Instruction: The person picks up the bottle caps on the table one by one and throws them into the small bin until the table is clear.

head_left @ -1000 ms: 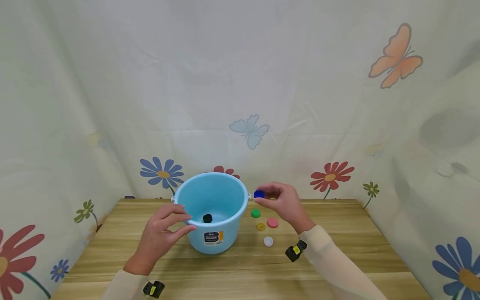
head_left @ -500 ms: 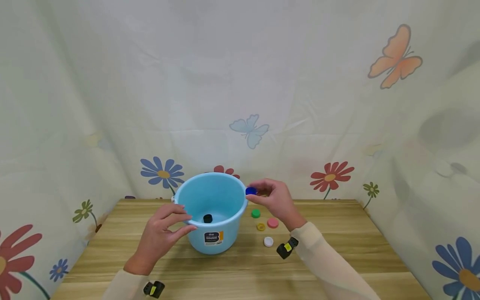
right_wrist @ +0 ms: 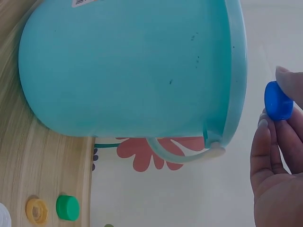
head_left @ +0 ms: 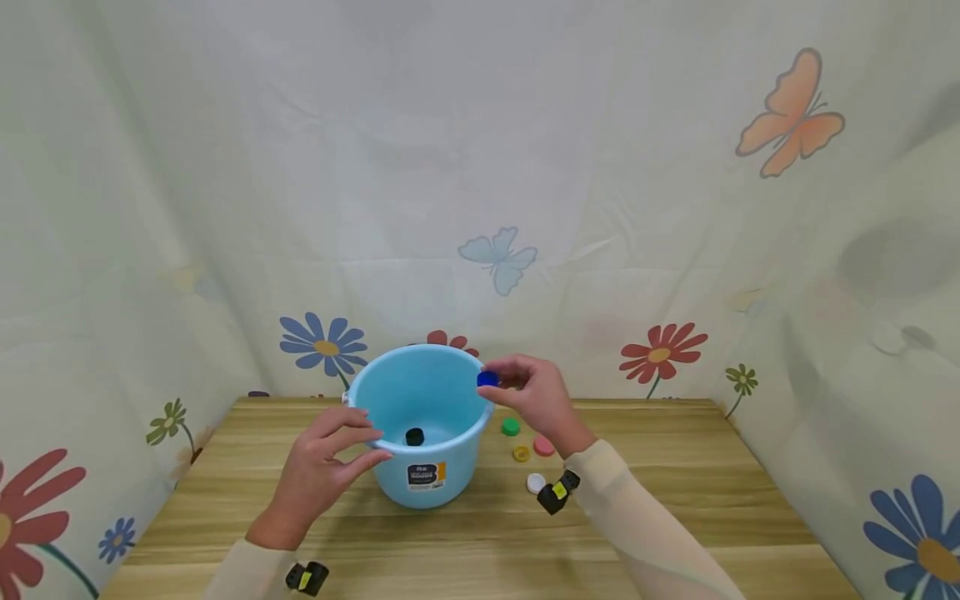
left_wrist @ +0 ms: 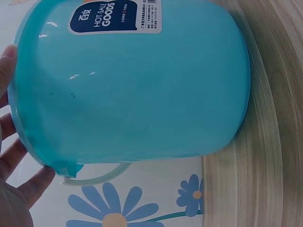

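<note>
A light-blue bucket stands on the wooden table, and a black bottle cap lies on its floor. My left hand grips the bucket's near-left rim, thumb and fingers at the edge; the left wrist view shows the fingers reaching over it. Between thumb and fingers my right hand pinches a blue bottle cap. In the head view this cap overlaps the bucket's right rim; in the right wrist view it is just above rim height, apart from the bucket.
Right of the bucket lie several loose caps: green, pink, yellow and white. The bucket's pale handle hangs down behind it. A flower-printed curtain stands behind the table.
My right hand has moved left with the blue cap, from beside the bucket to over its right rim. The left hand and the bucket stay in place.
</note>
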Demonstrator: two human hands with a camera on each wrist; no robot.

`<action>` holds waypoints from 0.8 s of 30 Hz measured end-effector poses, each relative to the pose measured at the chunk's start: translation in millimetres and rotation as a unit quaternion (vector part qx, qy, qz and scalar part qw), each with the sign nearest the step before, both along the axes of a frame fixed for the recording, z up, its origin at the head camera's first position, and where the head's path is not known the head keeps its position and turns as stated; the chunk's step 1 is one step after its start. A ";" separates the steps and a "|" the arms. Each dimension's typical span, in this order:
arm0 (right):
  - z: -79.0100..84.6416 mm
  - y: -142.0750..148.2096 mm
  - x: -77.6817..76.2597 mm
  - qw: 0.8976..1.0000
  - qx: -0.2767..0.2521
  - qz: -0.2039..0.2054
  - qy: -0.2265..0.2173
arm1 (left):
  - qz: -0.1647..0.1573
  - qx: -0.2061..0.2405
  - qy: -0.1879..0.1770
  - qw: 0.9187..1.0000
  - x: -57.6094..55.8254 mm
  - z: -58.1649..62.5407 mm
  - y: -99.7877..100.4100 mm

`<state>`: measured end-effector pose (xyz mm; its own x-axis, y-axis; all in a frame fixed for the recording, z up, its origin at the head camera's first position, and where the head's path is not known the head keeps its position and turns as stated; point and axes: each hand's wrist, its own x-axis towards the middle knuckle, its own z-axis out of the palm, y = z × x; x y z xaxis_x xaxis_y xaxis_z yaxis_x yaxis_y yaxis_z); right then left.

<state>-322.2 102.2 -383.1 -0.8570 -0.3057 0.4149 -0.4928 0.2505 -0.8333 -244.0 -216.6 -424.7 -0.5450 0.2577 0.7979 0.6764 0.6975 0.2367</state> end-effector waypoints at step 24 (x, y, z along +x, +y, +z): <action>0.5 -20.4 -4.5 1.000 -0.009 -0.001 -0.012 | -0.013 0.013 0.003 1.000 -2.0 -2.3 -0.4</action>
<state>-326.7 81.8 -382.6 -0.8677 -0.2961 0.3992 -0.4717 0.2371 -0.8493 -246.0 -217.0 -427.0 -0.5326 0.2510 0.8083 0.6964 0.6727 0.2500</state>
